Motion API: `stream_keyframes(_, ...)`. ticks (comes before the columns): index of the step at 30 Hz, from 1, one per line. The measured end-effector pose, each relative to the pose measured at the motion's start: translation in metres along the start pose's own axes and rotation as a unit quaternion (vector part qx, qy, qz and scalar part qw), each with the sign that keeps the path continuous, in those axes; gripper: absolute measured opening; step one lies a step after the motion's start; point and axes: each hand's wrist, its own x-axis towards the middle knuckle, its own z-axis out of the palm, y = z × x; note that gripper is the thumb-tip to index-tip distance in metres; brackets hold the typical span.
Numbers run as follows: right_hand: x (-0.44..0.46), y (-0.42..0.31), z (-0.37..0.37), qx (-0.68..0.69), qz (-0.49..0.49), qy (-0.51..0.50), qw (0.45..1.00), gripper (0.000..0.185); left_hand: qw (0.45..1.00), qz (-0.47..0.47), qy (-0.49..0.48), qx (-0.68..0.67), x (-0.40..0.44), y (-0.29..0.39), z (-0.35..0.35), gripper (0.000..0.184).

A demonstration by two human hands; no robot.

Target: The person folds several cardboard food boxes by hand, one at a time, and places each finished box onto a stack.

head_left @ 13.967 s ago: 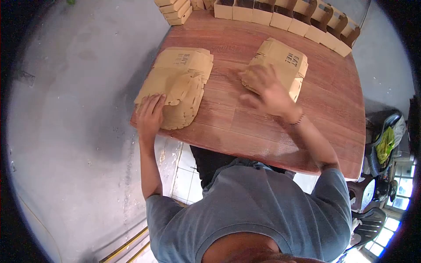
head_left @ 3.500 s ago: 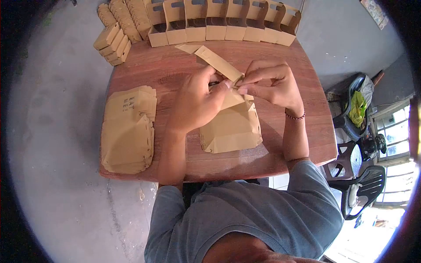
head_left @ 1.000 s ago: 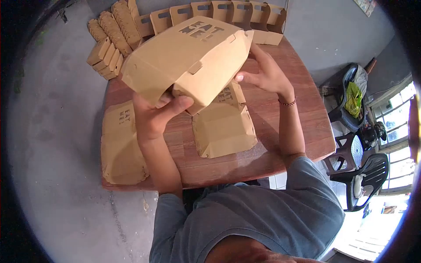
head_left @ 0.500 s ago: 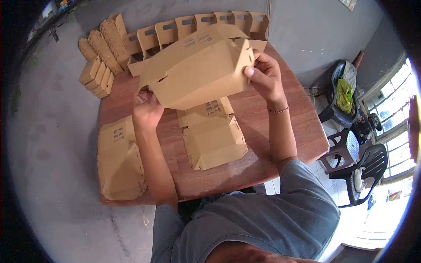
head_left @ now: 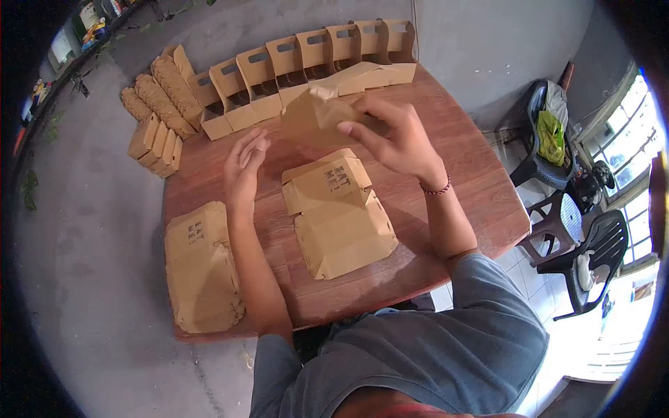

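Observation:
My right hand [head_left: 403,143] grips a partly folded brown cardboard box [head_left: 317,122], raised over the middle of the table. The box is turned on edge, and the fingers hide part of its right side. To the left, my left hand [head_left: 245,164] is off the box, its fingers stretched out and holding nothing. Below the held box, a flat cardboard box blank [head_left: 341,223] printed "EAT ME!" lies on the table. Left of my left forearm is another flat blank or pile of blanks [head_left: 198,272] with the same print.
Several folded cardboard boxes with handle slots [head_left: 286,63] stand in a row along the back of the wooden table [head_left: 460,181]. Stacked cardboard pieces [head_left: 164,94] and closed small boxes [head_left: 155,145] sit at the back left. Black chairs [head_left: 592,258] and a stool [head_left: 557,223] are at right.
My left hand has let go of the box and moved away from it. The right hand has turned the box on edge and shifted slightly down and left.

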Motion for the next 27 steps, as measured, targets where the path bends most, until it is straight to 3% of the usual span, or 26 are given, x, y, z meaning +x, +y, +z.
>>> stream_keyframes(2, -0.002, -0.002, 0.010, 0.007, -0.034, -0.020, 0.999, 0.018, 0.999, 0.046, -0.006, -0.018, -0.013, 0.014, 0.015, 0.052)
stream_keyframes(4, -0.005, -0.002, 0.021, -0.008, -0.047, -0.078, 0.996, 0.019, 0.980, 0.170, -0.095, -0.042, -0.027, 0.020, 0.029, 0.059)
stream_keyframes(7, -0.006, 0.001, 0.031, -0.023, -0.058, -0.095, 0.994, 0.019, 0.976, 0.151, -0.155, -0.008, -0.041, 0.028, 0.039, 0.063)
stream_keyframes(12, -0.008, 0.002, 0.040, -0.012, -0.078, -0.098, 0.992, 0.013, 0.979, 0.162, -0.120, -0.008, -0.039, 0.027, 0.051, 0.054)
stream_keyframes(18, -0.005, -0.008, 0.039, 0.018, -0.001, -0.081, 0.997, 0.022, 0.980, 0.196, -0.021, 0.006, -0.042, 0.027, 0.057, 0.042)
stream_keyframes(21, -0.006, -0.010, 0.047, 0.034, 0.012, -0.070, 0.997, 0.023, 0.964, 0.258, 0.022, 0.067, -0.039, 0.019, 0.056, 0.036)
stream_keyframes(23, -0.011, -0.004, 0.058, 0.101, 0.044, -0.008, 0.994, 0.022, 0.921, 0.335, 0.013, 0.196, -0.042, 0.024, 0.059, 0.035)
stream_keyframes(27, -0.007, -0.011, 0.052, 0.179, 0.068, -0.015, 0.981, 0.028, 0.885, 0.396, 0.044, 0.243, -0.039, 0.025, 0.061, 0.037)
